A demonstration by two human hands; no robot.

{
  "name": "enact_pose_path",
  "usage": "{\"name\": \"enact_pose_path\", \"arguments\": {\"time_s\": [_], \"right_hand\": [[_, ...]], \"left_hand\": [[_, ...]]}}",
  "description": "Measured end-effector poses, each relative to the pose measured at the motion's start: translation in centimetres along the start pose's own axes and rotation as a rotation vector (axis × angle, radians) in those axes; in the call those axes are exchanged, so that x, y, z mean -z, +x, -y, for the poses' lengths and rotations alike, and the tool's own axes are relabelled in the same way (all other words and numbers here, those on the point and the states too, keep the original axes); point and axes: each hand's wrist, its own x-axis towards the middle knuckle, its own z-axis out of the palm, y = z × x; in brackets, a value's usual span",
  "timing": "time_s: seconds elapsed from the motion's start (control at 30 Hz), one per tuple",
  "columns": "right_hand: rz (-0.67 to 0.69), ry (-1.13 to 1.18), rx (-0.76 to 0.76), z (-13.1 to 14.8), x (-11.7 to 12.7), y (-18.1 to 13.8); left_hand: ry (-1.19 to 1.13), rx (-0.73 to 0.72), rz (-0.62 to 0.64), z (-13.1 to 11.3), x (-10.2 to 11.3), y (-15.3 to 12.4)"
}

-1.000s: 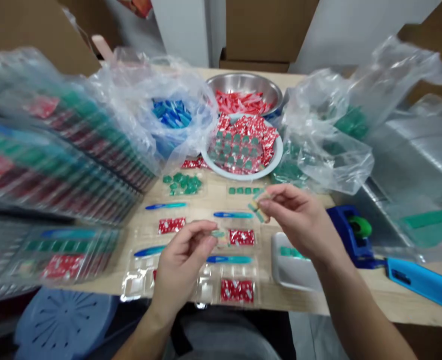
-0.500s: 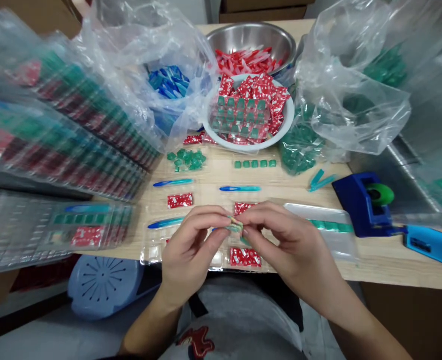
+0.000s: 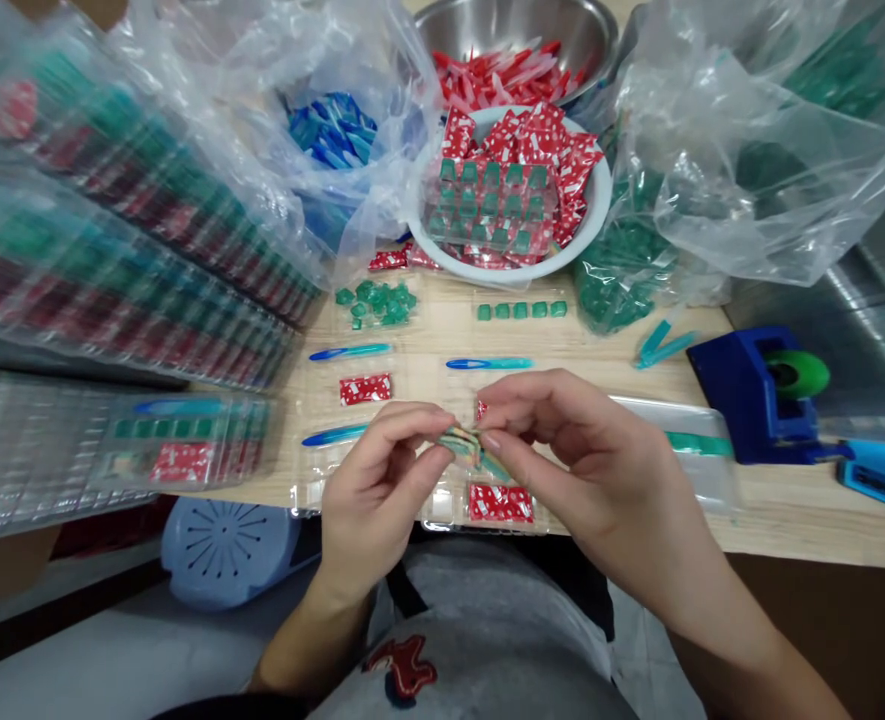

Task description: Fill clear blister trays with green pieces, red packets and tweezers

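Observation:
In front of me, above the clear plastic trays (image 3: 307, 497), both hands meet over a small bundle of thin pale green and yellowish pieces (image 3: 463, 440); their kind is unclear. Thumb and fingertips of my left hand (image 3: 386, 490) pinch its left side. The fingers of my right hand (image 3: 588, 465) pinch its right side. Just below the fingers lies a red packet with white spots (image 3: 500, 503), and another red packet (image 3: 365, 388) sits up and to the left. Blue pen-shaped tools (image 3: 489, 364) rest in the trays. A row of green cube pieces (image 3: 521, 310) lies farther back.
A white bowl (image 3: 599, 195) of red packets stands behind the trays, a steel bowl (image 3: 599, 30) beyond it. Stacked filled trays (image 3: 142, 230) rise at left. Plastic bags (image 3: 772, 190) flank the bowls. A blue tape dispenser (image 3: 749, 395) sits right, a blue stool (image 3: 228, 550) below left.
The view has shifted a little, so the bowls sit higher in the picture. My fingers have moved slightly apart, and more of the pale green and yellowish bundle shows between them.

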Motion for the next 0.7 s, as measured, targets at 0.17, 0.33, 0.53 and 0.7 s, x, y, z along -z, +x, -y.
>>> {"name": "enact_pose_path", "arguments": {"time_s": [0.17,0.33,0.53,0.7], "right_hand": [[0.032,0.012,-0.012,-0.2,0.3,-0.3],[0.034,0.006,-0.030,-0.4,0.3,-0.5],[0.029,0.021,-0.067,-1.4,0.3,-1.6],[-0.169,0.016,-0.111,-4.6,1.4,-2.9]], "left_hand": [[0.066,-0.137,0.092,-0.1,0.3,-0.1],[0.025,-0.093,0.052,0.2,0.5,-0.5],[0.083,-0.051,-0.048,0.8,1.6,-1.1],[0.221,0.289,-0.037,2.3,4.0,-3.8]]}}
